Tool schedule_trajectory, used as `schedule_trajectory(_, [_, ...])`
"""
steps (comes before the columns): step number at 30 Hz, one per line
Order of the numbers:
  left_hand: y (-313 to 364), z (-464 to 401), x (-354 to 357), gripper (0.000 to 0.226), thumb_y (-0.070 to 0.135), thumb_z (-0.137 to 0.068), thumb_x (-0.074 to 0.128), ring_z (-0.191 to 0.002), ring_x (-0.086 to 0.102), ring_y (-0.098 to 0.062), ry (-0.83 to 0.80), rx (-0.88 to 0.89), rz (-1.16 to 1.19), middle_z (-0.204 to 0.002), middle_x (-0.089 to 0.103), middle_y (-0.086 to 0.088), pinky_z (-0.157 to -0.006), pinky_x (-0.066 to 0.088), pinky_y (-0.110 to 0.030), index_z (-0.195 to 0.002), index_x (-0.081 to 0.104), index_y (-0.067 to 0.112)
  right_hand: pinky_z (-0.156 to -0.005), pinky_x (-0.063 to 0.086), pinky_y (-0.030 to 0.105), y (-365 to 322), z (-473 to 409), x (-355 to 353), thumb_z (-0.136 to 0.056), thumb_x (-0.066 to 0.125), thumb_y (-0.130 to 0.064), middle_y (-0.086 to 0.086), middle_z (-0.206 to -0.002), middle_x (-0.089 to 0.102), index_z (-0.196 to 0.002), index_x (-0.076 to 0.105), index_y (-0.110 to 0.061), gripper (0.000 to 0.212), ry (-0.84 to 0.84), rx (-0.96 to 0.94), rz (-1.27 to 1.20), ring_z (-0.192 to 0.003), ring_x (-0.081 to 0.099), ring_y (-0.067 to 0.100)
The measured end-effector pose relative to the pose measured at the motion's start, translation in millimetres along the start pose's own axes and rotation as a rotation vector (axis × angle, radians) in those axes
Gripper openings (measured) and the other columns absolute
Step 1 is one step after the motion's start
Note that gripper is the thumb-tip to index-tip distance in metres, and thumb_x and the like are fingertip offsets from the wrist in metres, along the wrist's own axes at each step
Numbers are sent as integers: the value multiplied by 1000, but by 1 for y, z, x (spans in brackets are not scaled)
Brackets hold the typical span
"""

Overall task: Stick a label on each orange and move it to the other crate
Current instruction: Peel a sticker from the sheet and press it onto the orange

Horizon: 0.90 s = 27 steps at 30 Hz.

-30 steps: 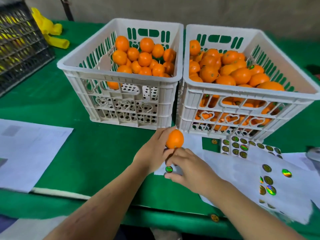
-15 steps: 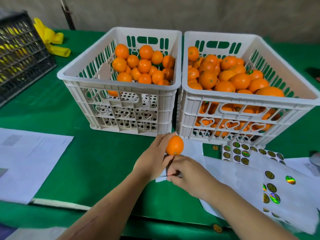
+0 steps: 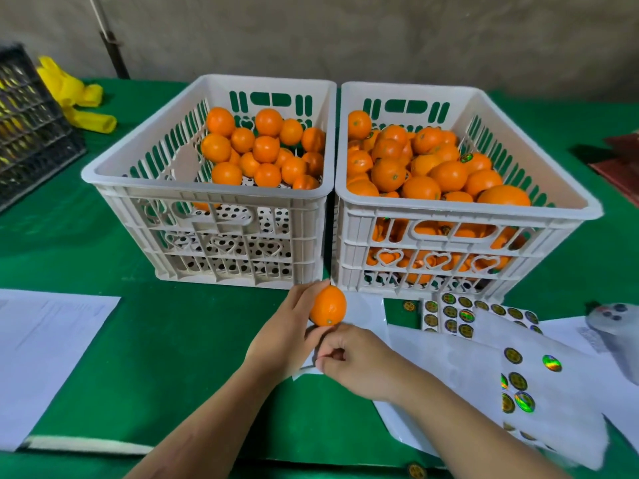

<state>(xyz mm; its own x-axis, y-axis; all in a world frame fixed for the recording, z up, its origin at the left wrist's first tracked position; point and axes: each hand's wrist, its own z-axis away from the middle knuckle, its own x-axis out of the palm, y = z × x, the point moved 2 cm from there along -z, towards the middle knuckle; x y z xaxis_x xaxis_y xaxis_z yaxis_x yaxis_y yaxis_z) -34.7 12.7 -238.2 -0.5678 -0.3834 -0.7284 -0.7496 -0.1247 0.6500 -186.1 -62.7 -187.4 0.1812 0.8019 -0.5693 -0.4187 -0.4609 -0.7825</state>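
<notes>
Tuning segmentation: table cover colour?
Green; the table cover shows best in the head view.

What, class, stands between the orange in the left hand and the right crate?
Only the near wall of the right crate; the orange sits below its rim in the left hand, so it must be lifted over. Nothing else visible.

2 crates (image 3: 214, 216) side by side; label sheets (image 3: 539, 368) before right crate (image 3: 463, 229).
</notes>
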Motion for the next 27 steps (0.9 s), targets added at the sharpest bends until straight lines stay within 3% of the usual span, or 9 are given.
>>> schedule_trajectory(4, [-3,0,1,75,37,-98,69,-128,55,-15,-13,-4,9,-156,32,16,-96,49,-31,-157,24,45,-77,56,34,2,-5,-2,-95,60,-22,-7,-98,67,-80,69,-24,18,9,111,-5,-81,65,14])
schedule_trajectory(7, [-3,0,1,77,33,-97,71,-127,54,-13,-9,-5,-1,-155,31,17,-94,50,-30,-157,24,45,-60,49,33,0,-6,-1,-95,56,-24,-3,-94,69,-73,67,-26,25,33,157,-38,-65,59,17])
schedule_trajectory(9, [-3,0,1,80,27,-96,73,-127,54,-13,-5,1,-14,-154,32,17,-93,48,-29,-157,24,43,-59,46,31,-1,-4,-5,-94,58,-24,1,-88,69,-79,70,-25,20,82,134,-41,-64,58,17])
schedule_trajectory(11, [-4,0,1,81,28,-94,76,-125,55,-13,-7,4,3,-152,33,17,-92,46,-26,-156,26,44,-60,44,30,-1,0,-15,-93,62,-22,4,-79,67,-83,72,-26,15,210,49,-88,-60,55,13])
schedule_trajectory(14, [-3,-2,0,79,48,-89,79,-119,53,-5,8,-5,53,-147,36,20,-93,41,-16,-151,30,48,-66,47,31,2,5,-36,-95,66,-15,1,-76,69,-87,72,-26,15,502,-82,-219,-69,60,17])
schedule_trajectory(16, [-3,-3,-1,80,49,-86,83,-119,51,-4,23,-16,78,-145,38,21,-92,39,-10,-148,32,49,-69,47,20,1,5,-43,-98,66,-13,-9,-81,69,-93,72,-22,12,608,-156,-253,-74,61,5])
schedule_trajectory(19, [-1,-2,-2,80,45,-85,85,-120,50,-1,48,9,107,-141,40,23,-92,38,-1,-148,36,45,-75,47,15,-3,-2,-42,-97,67,-13,-15,-90,70,-98,74,-21,11,683,-246,-133,-88,64,4])
schedule_trajectory(22, [4,1,-5,78,41,-86,85,-123,49,9,83,42,158,-137,41,28,-98,35,1,-150,41,36,-79,46,19,-5,-10,-34,-97,68,-13,-6,-95,66,-101,75,-15,8,721,-341,40,-92,59,5])
schedule_trajectory(27, [11,6,-12,75,46,-86,80,-132,48,7,119,72,211,-144,40,33,-102,36,-3,-150,44,35,-78,48,34,-4,-13,-27,-96,69,-13,4,-99,59,-104,74,-8,11,682,-429,281,-94,56,21])
